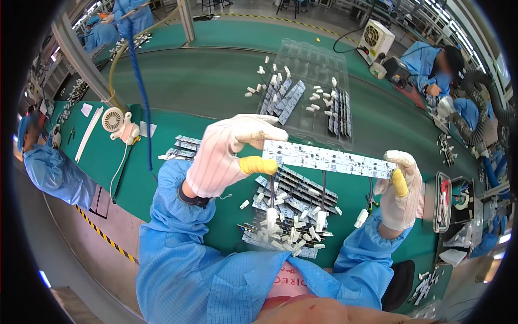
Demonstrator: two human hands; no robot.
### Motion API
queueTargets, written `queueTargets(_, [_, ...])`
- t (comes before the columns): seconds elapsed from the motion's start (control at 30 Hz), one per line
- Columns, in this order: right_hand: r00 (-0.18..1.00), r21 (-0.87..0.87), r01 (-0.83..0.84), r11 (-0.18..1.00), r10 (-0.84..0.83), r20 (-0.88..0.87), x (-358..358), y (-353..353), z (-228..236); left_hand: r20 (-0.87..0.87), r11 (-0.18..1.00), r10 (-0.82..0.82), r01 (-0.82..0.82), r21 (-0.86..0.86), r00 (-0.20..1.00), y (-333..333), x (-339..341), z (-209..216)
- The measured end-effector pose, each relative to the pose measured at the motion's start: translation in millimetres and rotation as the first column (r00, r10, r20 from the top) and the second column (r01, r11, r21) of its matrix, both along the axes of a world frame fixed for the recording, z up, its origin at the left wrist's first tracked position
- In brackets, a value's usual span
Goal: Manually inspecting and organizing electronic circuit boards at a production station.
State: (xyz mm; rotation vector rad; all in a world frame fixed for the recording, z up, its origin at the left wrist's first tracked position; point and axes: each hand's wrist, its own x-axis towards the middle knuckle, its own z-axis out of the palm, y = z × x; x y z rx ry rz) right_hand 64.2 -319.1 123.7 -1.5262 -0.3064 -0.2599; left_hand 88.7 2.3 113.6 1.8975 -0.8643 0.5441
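Note:
A long, narrow white circuit board point(329, 158) is stretched between my two gloved hands, raised above the green bench. My left hand point(229, 154) pinches its left end between the fingers and a yellow-tipped thumb. At the other end, my right hand point(400, 181) grips the board the same way. Dark leads hang from the board, each ending in a white connector point(321, 221). Below it lies a heap of similar circuit boards point(302, 194) with many loose white connectors, partly hidden by the held board. A smaller stack of boards point(186, 144) sits beside my left wrist.
Beyond the bench edge, a clear plastic tray point(318, 59) holds more boards on the dark conveyor belt point(199, 75). A small fan point(114, 120) stands at left near a hanging blue coiled cable point(139, 86). A metal tool tray point(442, 202) is at right. Co-workers sit on both sides.

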Motion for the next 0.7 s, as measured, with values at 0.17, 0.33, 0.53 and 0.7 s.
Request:
queueTargets(0.17, [0.999,-0.033,0.043,0.999,-0.043,0.022,-4.7,-0.4,1.1,-0.133,0.994,0.031,-0.045,-0.102,0.991,-7.0,-3.6,-0.8])
queueTargets(0.33, [0.999,-0.016,0.050,0.999,-0.050,0.001,-10.0,-2.8,3.7,-0.201,0.999,0.015,-0.025,-0.047,0.979,-7.1,-5.0,5.7])
queueTargets(0.53, [0.999,-0.080,0.039,0.996,-0.041,-0.022,-11.8,-2.4,6.2,-0.331,0.986,0.075,-0.119,-0.116,0.941,-10.4,-9.0,6.0])
queueTargets(0.7, [0.999,-0.023,-0.029,0.999,0.028,-0.030,-12.8,-4.0,6.8,-0.445,0.951,0.005,-0.141,-0.274,0.896,-14.8,-3.9,0.8])
